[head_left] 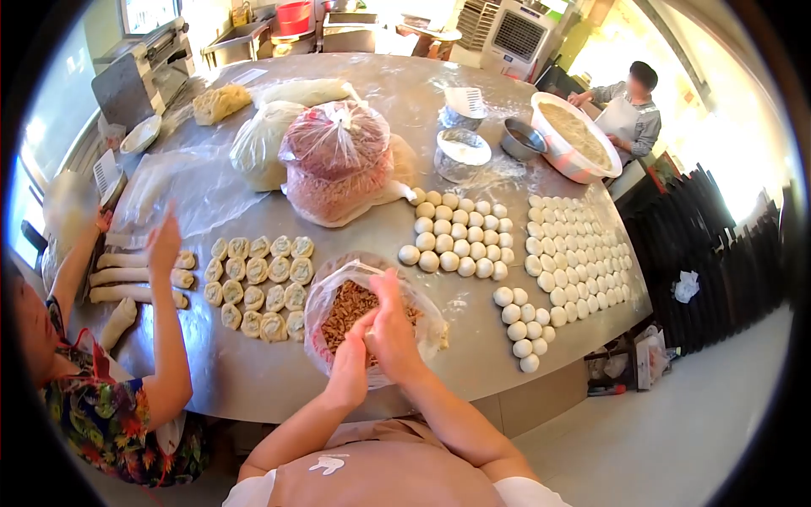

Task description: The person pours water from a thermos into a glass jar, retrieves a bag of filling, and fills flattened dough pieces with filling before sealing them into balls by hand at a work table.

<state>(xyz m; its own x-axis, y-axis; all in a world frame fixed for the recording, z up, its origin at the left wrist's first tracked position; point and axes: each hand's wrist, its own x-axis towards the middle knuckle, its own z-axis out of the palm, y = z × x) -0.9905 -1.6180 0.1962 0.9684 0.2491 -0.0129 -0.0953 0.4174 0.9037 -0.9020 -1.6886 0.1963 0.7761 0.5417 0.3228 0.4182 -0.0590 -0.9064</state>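
Observation:
My left hand [347, 372] and my right hand [394, 342] meet over a plastic-lined bowl [432, 317] of brown crumbly filling [346, 308]. Between them they hold what looks like a small pale piece of dough [370, 335], mostly hidden by my fingers. My right fingers point up and away from me; my left hand is cupped against the right palm. Left of the bowl lie rows of flattened, swirled dough pieces [274, 298]. Smooth round dough balls [460, 237] stand in groups to the right, with more balls [574, 262] beyond.
A co-worker [110, 406] stands at left beside dough rolls [139, 276], one arm raised. Bags of pinkish filling [334, 169] sit mid-table, near a metal bowl [523, 139] and a large floury tub [577, 139]. Another person [638, 114] sits at the far right.

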